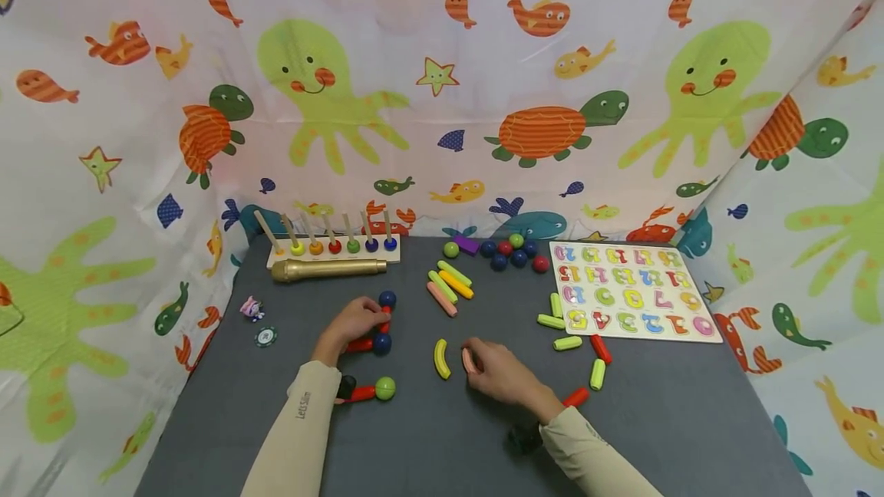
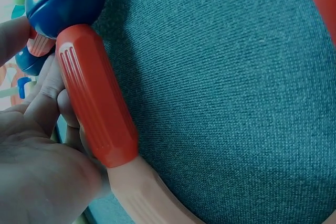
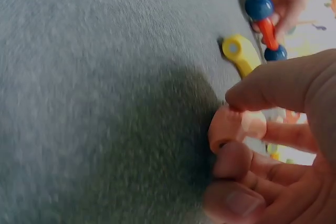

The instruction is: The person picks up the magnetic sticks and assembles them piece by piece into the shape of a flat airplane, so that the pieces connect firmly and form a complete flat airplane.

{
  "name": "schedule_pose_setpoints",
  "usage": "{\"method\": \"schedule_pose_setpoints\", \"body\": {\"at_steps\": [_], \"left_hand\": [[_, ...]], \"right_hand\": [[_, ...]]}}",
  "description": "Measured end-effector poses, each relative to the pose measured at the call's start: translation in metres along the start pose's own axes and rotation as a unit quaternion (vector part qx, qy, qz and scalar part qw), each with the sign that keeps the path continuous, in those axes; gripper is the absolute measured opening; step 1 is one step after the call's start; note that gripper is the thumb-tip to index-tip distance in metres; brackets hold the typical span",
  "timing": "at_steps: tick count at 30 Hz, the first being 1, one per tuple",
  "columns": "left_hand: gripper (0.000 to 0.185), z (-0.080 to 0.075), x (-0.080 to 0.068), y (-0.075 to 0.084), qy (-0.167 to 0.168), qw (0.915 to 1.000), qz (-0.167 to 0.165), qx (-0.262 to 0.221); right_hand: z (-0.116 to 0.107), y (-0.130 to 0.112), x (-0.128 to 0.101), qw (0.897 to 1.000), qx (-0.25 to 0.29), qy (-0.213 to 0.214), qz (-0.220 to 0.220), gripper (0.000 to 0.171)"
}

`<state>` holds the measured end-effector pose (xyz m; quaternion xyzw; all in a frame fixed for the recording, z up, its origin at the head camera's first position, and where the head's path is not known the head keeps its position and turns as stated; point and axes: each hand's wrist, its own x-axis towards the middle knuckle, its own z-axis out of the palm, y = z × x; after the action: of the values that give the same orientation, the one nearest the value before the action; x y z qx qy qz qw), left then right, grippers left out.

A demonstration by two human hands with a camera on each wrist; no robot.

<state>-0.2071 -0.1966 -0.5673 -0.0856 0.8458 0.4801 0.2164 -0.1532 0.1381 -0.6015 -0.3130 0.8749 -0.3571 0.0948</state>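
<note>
My left hand pinches a short red stick that joins two dark blue balls. In the left wrist view another red stick runs from the near blue ball to a curved peach stick. My right hand holds a peach stick between thumb and fingers, just above the cloth. Left of that hand lies a curved yellow stick, apart from both hands. A green ball with a red stick lies beside the left sleeve.
Behind the hands lie yellow, green and peach sticks and a cluster of balls. At back left are a peg board and a gold microphone. A number board lies at right, near green sticks.
</note>
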Motion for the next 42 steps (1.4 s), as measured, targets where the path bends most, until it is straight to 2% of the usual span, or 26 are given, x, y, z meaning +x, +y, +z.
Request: {"method": "schedule_pose_setpoints", "body": {"at_steps": [1, 4, 5, 7, 8, 10, 14, 19, 22, 26, 30, 32, 38, 41, 42], "left_hand": [[0.044, 0.0, 0.0, 0.0, 0.0, 1.0, -0.002, -0.001], [0.056, 0.0, 0.002, 0.0, -0.003, 1.0, -0.002, -0.005], [0.059, 0.001, 0.002, 0.001, -0.003, 1.0, -0.002, -0.006], [0.062, 0.001, 0.003, 0.002, -0.002, 1.0, -0.002, -0.006], [0.062, 0.002, 0.003, 0.003, 0.0, 1.0, 0.0, -0.004], [0.06, 0.002, 0.003, 0.004, 0.006, 1.0, 0.0, 0.008], [0.058, 0.004, 0.005, 0.007, 0.019, 0.9986, -0.001, 0.049], [0.059, 0.006, 0.01, 0.015, 0.03, 0.9971, -0.017, 0.067], [0.058, 0.009, 0.015, 0.019, 0.033, 0.9964, -0.025, 0.074], [0.051, 0.01, 0.02, 0.02, 0.035, 0.9962, -0.027, 0.075], [0.048, 0.007, 0.024, 0.017, 0.029, 0.9989, -0.022, 0.03], [0.05, 0.004, 0.031, 0.011, 0.023, 0.9995, -0.019, 0.011], [0.058, 0.004, 0.064, -0.018, 0.014, 0.9995, -0.025, -0.016], [0.058, 0.005, 0.073, -0.028, 0.012, 0.999, -0.032, -0.028], [0.059, 0.004, 0.071, -0.029, 0.006, 0.9993, -0.026, -0.028]], "right_hand": [[0.003, 0.013, -0.001, 1.0, 0.001, -0.001, -0.014, 0.042], [0.0, 0.022, -0.001, 0.999, 0.031, -0.01, -0.01, 0.04], [-0.002, 0.021, 0.0, 0.999, 0.035, -0.015, 0.001, 0.038], [-0.015, 0.004, 0.004, 0.996, 0.067, -0.031, 0.047, 0.031], [-0.022, -0.007, 0.007, 0.993, 0.088, -0.035, 0.076, 0.03], [-0.026, -0.012, 0.014, 0.986, 0.121, -0.035, 0.11, 0.028], [-0.029, -0.016, 0.031, 0.957, 0.24, -0.018, 0.159, 0.036], [-0.029, -0.022, 0.061, 0.907, 0.381, 0.016, 0.181, 0.043], [-0.029, -0.03, 0.083, 0.883, 0.424, 0.04, 0.197, 0.036], [-0.03, -0.042, 0.114, 0.864, 0.446, 0.068, 0.223, 0.025], [-0.029, -0.049, 0.144, 0.861, 0.442, 0.087, 0.238, 0.023], [-0.026, -0.052, 0.156, 0.864, 0.433, 0.091, 0.241, 0.022], [-0.011, -0.055, 0.176, 0.889, 0.374, 0.094, 0.249, 0.017], [-0.005, -0.057, 0.179, 0.897, 0.348, 0.1, 0.254, 0.016], [-0.004, -0.058, 0.18, 0.9, 0.342, 0.101, 0.252, 0.016]]}}
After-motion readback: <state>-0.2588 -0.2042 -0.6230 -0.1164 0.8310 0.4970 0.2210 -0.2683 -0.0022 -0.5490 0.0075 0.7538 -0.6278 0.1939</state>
